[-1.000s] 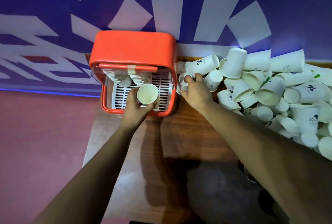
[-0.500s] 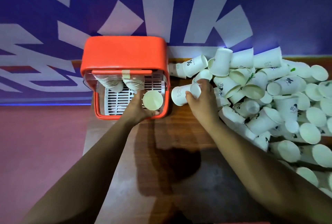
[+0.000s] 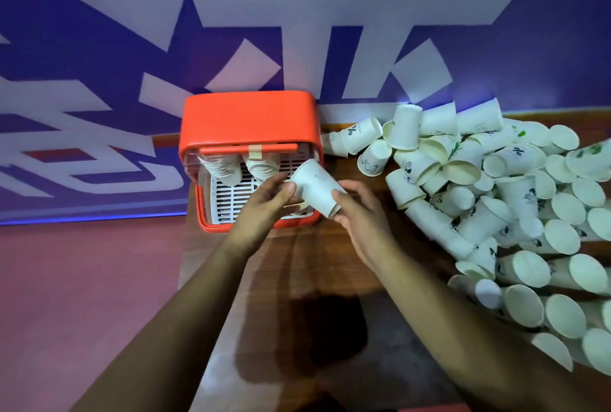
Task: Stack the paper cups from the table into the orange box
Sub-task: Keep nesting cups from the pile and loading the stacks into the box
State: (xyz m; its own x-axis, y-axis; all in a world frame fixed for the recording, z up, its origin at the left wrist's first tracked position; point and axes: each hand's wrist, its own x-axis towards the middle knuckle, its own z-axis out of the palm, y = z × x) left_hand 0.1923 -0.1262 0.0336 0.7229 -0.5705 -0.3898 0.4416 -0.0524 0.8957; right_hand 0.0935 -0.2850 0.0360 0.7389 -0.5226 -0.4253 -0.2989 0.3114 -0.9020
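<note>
Both hands meet over the near right corner of the orange box [image 3: 249, 120], which stands at the far left of the wooden table [image 3: 317, 266] against the purple and white wall [image 3: 297, 14].

Left hand [image 3: 264, 206]: fingers curled, thumb pressed on the side of a paper cup [image 3: 317, 186] held tilted just above the box's right edge. A second cup seems to sit under it in this hand, but only a sliver shows; cannot tell for sure.

Right hand [image 3: 360, 216]: thumb and fingers closed on the near end of the same cup. Both hands grip it.

Inside the box: white slatted floor [image 3: 231, 200], two nested cup stacks [image 3: 224, 166] lying on their sides at the far end, under an orange bar carrying a strip of tape.

Loose cup pile [image 3: 496, 200]: covers the right side of the table from the far edge to the near right, cups lying at all angles, some printed. The nearest of them lie just right of the box.
</note>
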